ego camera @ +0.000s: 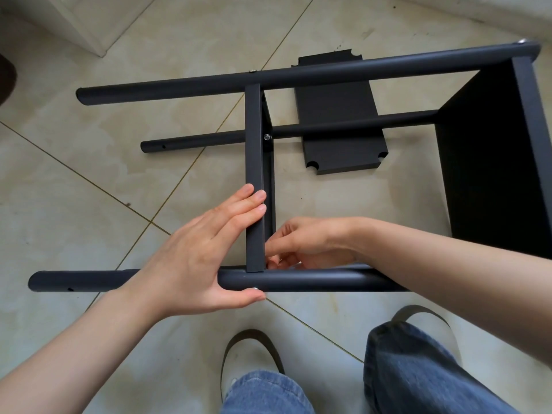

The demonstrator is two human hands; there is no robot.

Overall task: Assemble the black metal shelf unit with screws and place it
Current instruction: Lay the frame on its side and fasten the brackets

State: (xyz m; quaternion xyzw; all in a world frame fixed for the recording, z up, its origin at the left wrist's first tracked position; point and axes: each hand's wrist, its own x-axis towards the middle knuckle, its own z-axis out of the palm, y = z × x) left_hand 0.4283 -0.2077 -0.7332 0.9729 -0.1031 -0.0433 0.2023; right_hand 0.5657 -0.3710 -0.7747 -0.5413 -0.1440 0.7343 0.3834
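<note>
Steel tubing and flat black panels make up the shelf unit (298, 174), which lies on its side on the tiled floor (89, 174) across the middle of the view, its open tube ends pointing toward nine o'clock. We judge it stiff and fairly heavy, its painted tubes smooth enough to slip in a loose hold, so we would take it by the long tubes near a joint, not by a panel edge. Our left hand (194, 249) lies with straight fingers laid along the upright shelf edge (254, 180), while its thumb presses under the near tube (298, 280), just by a silver screw head (255, 289); that grip is spread and steadying, not clenched. Our right hand (310, 243) reaches in from three o'clock with fingertips pinched together at the inside corner of the joint, seemingly on a small fastener, though what it pinches is too hidden to name. Toward twelve o'clock a loose black panel (337, 127) with notched corners lies flat on the floor beneath the frame, crossed by the lower rear tube (209, 140). A fitted dark panel (493, 159) closes the frame at three o'clock. Our feet and jeans (418, 369) sit at six o'clock, close under the near tube, and would hinder any lifting.
</note>
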